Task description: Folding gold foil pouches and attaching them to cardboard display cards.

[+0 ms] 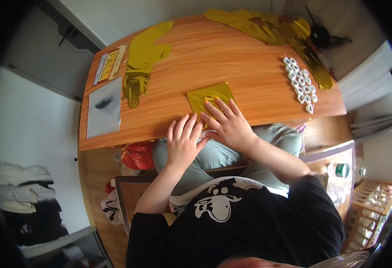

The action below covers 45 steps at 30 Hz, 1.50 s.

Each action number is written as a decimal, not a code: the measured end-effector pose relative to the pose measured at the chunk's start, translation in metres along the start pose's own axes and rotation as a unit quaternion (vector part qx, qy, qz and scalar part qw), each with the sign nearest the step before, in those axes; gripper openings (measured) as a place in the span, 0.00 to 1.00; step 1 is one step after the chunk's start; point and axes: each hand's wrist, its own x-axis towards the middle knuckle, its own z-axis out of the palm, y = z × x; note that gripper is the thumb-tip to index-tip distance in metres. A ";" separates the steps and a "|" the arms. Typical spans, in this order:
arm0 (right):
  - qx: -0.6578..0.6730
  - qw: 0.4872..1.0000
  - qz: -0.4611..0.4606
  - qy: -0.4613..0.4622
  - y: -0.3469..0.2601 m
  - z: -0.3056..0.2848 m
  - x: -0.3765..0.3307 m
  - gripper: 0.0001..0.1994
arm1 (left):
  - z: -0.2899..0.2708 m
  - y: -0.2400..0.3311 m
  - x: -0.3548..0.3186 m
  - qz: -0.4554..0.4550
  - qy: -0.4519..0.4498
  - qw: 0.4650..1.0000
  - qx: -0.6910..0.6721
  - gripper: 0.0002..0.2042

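Note:
A square of shiny gold foil (222, 92), creased toward its middle, lies near the front edge of the wooden table. My right hand (231, 125) rests on its lower right part, with the fingers stretched out and spread over the foil. Beside its lower left corner is my left hand (184, 139), fingers extended and slightly apart at the table edge. The fingertips of my left hand come close to the square; I cannot tell how firmly they touch it. My hands hide its near corner.
Flat gold foil shapes (144, 49) lie on the table (196, 58) at the far left, and more gold foil (267, 29) at the far right. Several white rings (300, 82) sit at right. A translucent sheet (104, 114) with dark thin pieces and a yellow-white card (106, 64) lie left.

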 end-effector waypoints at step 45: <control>-0.063 0.998 0.013 -0.001 -0.012 -0.008 0.002 0.32 | 0.078 -0.420 0.167 -0.368 -0.117 0.912 -0.138 0.17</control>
